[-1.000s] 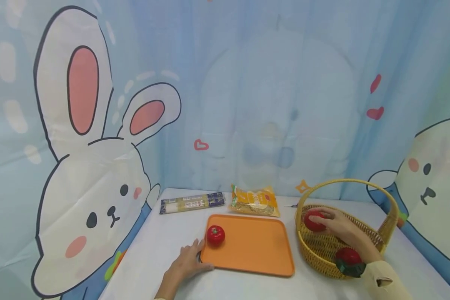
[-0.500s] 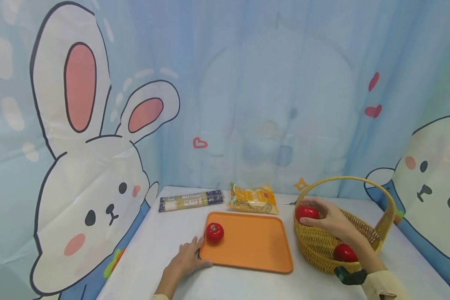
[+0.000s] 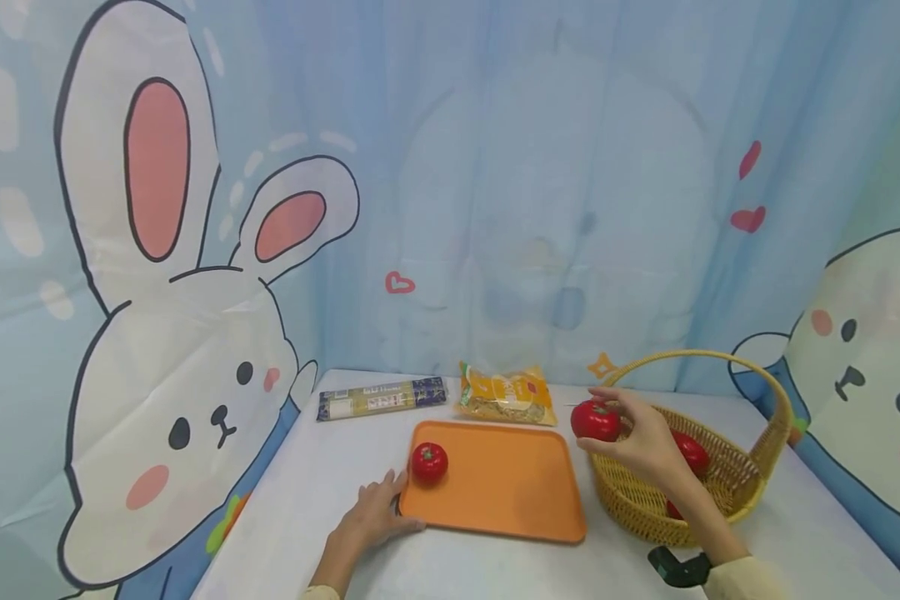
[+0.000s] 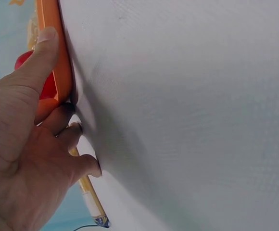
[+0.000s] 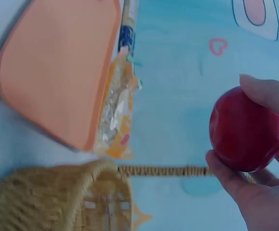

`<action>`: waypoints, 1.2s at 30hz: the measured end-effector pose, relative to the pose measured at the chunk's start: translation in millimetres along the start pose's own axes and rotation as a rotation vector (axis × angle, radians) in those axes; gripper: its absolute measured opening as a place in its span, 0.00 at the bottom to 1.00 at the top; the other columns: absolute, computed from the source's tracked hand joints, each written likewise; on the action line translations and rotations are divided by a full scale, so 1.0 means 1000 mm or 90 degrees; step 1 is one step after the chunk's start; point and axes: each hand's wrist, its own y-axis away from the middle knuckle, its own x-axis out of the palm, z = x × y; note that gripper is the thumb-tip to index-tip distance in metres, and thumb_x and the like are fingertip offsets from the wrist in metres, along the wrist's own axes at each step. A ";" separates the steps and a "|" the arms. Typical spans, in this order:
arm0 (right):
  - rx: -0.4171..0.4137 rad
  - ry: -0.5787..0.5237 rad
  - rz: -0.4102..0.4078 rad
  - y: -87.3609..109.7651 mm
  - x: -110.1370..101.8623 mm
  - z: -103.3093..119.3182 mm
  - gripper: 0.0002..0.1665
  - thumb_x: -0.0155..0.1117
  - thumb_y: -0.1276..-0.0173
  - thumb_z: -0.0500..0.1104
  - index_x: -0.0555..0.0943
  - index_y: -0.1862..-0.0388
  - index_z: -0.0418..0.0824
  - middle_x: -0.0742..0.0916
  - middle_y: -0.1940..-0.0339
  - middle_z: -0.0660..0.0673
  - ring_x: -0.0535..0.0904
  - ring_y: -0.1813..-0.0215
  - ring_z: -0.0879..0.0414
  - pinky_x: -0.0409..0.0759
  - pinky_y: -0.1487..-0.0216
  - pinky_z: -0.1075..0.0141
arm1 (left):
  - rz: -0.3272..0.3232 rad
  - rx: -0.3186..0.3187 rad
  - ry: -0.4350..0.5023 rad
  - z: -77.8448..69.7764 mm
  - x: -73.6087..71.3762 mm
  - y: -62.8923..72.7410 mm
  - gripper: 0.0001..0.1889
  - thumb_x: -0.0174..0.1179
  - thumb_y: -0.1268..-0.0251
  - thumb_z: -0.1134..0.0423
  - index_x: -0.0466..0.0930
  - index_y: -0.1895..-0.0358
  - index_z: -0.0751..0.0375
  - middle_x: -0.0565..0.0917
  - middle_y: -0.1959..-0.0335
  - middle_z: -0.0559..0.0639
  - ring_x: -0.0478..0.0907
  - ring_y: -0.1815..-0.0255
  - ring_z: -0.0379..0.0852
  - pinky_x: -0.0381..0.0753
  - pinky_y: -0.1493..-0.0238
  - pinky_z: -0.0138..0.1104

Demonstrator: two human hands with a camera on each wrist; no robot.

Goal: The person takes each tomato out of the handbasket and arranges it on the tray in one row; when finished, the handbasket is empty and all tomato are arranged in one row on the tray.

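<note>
My right hand (image 3: 645, 446) holds a shiny red tomato (image 3: 595, 421) between thumb and fingertips, raised over the left rim of the wicker basket (image 3: 630, 508). In the right wrist view this held tomato (image 5: 245, 132) appears smooth and round. More red fruit (image 3: 692, 454) lies in the basket, partly hidden behind my right wrist. At the near left corner of the orange tray (image 3: 510, 483), my left hand (image 3: 378, 512) grips the edge. Its thumb (image 4: 42, 57) lies along the front wall and the fingers go around the corner. Another tomato (image 3: 429, 463) sits on the tray's left side.
Behind the tray lie a long noodle-like packet (image 3: 382, 399) and a yellow food bag (image 3: 506, 395). The basket's tall handle (image 3: 720, 357) arches above it. A blue curtain (image 3: 495, 208) with cartoon rabbits hangs at the back of the white table (image 3: 292, 475).
My right hand has lifted the tomato out of the basket and moved it left, up to the basket's rim. My left hand stays at the tray's corner.
</note>
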 end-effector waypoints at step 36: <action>0.097 -0.125 0.096 -0.014 0.150 0.022 0.45 0.88 0.53 0.26 0.82 0.33 0.38 0.87 0.37 0.38 0.85 0.37 0.38 0.86 0.36 0.42 | -0.008 0.009 0.011 -0.003 -0.003 0.003 0.48 0.83 0.43 0.47 0.73 0.20 0.58 0.68 0.19 0.71 0.57 0.21 0.86 0.64 0.28 0.77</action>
